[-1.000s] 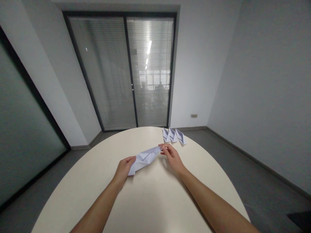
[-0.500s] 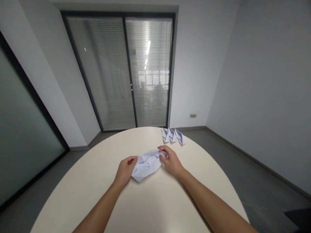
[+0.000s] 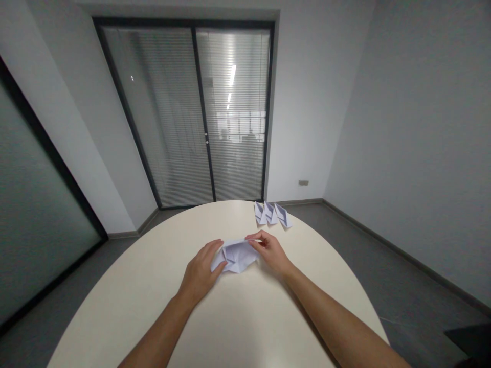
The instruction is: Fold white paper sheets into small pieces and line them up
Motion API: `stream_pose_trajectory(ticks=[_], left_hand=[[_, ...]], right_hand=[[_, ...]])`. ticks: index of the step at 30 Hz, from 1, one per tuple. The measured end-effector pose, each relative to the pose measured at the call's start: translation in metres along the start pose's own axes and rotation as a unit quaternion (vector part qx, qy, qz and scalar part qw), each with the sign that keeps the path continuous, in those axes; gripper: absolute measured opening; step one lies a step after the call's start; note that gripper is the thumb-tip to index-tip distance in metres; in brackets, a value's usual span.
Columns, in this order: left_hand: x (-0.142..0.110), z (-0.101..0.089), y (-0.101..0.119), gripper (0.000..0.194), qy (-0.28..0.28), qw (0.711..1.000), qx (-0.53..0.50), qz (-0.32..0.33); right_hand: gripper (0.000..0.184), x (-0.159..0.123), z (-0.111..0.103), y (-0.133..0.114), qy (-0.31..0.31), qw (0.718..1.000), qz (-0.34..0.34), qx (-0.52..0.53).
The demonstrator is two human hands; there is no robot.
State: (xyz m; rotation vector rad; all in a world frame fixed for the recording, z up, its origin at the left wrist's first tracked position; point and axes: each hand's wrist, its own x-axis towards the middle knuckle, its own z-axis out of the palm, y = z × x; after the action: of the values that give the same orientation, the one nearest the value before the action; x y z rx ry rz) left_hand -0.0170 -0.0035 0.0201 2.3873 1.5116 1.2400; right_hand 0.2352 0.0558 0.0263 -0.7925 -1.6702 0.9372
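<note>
Between my hands is a folded sheet of white paper (image 3: 241,255), with creases and raised flaps, just over the table's middle. My left hand (image 3: 202,267) grips its left end, thumb in front and fingers behind. My right hand (image 3: 269,250) pinches the upper right edge between thumb and fingers. Part of each end of the paper is hidden by my hands. Beyond them, three folded paper boats (image 3: 270,213) stand in a row near the table's far right edge.
The round cream table (image 3: 153,296) spreads out around my forearms. A glass door with blinds (image 3: 233,117) and a dark frame lies behind it. A wall socket (image 3: 303,182) sits low on the wall. Some dark object (image 3: 470,340) shows at the lower right.
The paper has been tipped and gathered up, looking narrower now. My left hand has shifted its hold, its thumb moving onto the front. My right hand has moved slightly left along the edge.
</note>
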Motion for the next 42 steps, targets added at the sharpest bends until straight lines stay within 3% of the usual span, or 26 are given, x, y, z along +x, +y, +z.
stream_pose_trajectory(ticks=[3,9,13,17,21,26,31,35,42], left_hand=[[0.0,0.002,0.011,0.05,0.002,0.999,0.042,0.033],[0.002,0.003,0.029,0.029,0.021,0.992,-0.006,-0.122],[0.007,-0.004,0.034,0.022,0.01,0.982,-0.02,-0.189],[0.01,-0.006,0.03,0.026,0.019,0.97,-0.097,-0.221],[0.014,-0.005,0.019,0.028,0.064,0.956,-0.166,-0.233],[0.017,-0.004,0.007,0.039,0.094,0.926,-0.248,-0.268],[0.015,-0.005,0.002,0.044,0.128,0.897,-0.289,-0.309],[0.014,-0.002,0.007,0.045,0.091,0.856,-0.394,-0.321],[0.012,0.006,0.019,0.044,0.061,0.837,-0.444,-0.315]], right_hand=[[0.032,0.002,0.007,0.001,0.006,0.996,0.043,0.084],[0.037,0.001,0.014,-0.009,0.011,0.993,0.045,0.105],[0.038,0.001,0.015,-0.012,0.009,0.993,0.047,0.106],[0.039,0.002,0.016,-0.003,0.036,0.992,0.074,0.098],[0.042,-0.003,0.017,0.008,0.083,0.992,0.087,0.024],[0.037,-0.006,0.011,0.005,0.012,0.997,0.072,0.001],[0.042,-0.003,0.007,-0.001,0.031,0.98,0.127,0.15],[0.046,-0.003,0.011,-0.013,0.041,0.941,0.151,0.299],[0.039,0.002,0.017,-0.021,0.07,0.928,0.146,0.335]])
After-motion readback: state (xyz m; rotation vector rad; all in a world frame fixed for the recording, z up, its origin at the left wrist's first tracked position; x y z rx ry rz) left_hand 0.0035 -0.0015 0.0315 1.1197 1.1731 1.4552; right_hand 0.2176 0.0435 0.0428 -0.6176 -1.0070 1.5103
